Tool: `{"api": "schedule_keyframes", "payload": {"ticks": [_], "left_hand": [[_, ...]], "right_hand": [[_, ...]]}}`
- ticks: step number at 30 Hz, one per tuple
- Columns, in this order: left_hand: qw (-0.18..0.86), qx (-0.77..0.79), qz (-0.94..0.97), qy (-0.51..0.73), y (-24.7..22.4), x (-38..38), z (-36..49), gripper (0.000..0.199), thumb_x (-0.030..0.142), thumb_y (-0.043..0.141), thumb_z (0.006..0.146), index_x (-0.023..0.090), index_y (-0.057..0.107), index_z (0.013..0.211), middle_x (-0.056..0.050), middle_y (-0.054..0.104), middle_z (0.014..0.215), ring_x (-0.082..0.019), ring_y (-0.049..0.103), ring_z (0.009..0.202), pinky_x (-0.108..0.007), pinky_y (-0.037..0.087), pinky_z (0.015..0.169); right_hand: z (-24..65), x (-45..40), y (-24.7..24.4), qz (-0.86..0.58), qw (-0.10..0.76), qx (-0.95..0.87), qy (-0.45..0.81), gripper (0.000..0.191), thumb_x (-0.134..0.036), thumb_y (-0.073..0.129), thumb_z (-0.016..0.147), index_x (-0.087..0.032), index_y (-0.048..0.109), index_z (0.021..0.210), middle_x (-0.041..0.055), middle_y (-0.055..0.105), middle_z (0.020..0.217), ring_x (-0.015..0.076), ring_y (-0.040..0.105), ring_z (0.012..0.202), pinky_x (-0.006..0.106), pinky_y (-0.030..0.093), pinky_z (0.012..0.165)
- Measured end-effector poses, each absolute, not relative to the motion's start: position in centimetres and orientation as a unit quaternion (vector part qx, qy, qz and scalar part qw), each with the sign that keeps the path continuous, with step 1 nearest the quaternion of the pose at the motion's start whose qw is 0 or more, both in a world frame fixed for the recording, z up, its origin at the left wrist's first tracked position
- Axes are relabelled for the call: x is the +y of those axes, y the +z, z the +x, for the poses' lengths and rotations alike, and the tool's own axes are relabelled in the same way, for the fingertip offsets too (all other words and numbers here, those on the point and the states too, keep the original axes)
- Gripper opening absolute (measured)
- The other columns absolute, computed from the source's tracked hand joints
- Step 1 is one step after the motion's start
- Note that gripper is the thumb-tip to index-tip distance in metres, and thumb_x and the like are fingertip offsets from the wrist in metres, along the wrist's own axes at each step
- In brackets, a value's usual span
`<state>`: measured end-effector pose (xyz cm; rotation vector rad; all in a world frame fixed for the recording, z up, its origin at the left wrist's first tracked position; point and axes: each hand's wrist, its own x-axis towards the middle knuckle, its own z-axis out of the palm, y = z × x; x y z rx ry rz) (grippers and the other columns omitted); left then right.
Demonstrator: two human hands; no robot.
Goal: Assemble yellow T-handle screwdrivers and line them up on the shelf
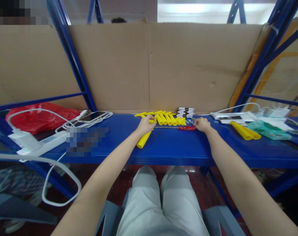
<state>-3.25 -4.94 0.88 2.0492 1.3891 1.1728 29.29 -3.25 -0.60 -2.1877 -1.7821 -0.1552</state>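
Observation:
My left hand (146,124) is closed around a yellow plastic piece with a tubular handle (144,139), its wide end pointing down toward me. To its right lies a row of similar yellow pieces (165,119) with narrow crossbars at their far ends. Smaller yellow parts (180,121) sit at the right end of that row. My right hand (202,124) has its fingers bent together beside a dark blue patch with white print (189,121); what they pinch is hidden. Just left of those fingers, a screwdriver with a red handle (187,128) lies with its shaft toward my left hand.
Behind the parts is a stack of white-and-black small packs (185,112). Two yellow tubes (246,131) and a green plastic packet (269,130) lie right. Left are a phone (91,116), white cables, a power strip (47,144) and a red bag (43,116). Cardboard (149,65) walls the back.

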Motion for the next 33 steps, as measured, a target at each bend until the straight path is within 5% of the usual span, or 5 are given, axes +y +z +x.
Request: {"api": "schedule_keyframes", "payload": {"ticks": [13,33], "left_hand": [[0.163,0.493,0.749,0.411,0.68,-4.83,-3.35,0.017,0.011,0.061,0.077,0.013,0.059,0.093,-0.007,0.069,0.095,-0.010,0.061,0.048,-0.021,0.049,0.049],[0.216,0.492,0.725,0.430,0.90,-4.94,-3.26,0.017,0.010,0.058,0.077,0.013,0.057,0.093,-0.011,0.066,0.112,-0.006,0.057,0.044,-0.019,0.048,0.043]], "right_hand": [[28.54,-3.70,-0.65,-0.752,0.140,-0.638,-0.087,0.024,-0.021,0.044,0.085,-0.019,0.068,0.090,0.0141,0.060,0.109,0.0288,0.050,0.108,0.043,0.045,0.085],[29.18,-3.24,-0.10,-0.723,0.253,-0.633,-0.113,0.024,-0.022,0.045,0.084,-0.018,0.067,0.093,0.0130,0.063,0.109,0.0266,0.055,0.104,0.036,0.045,0.082]]}}
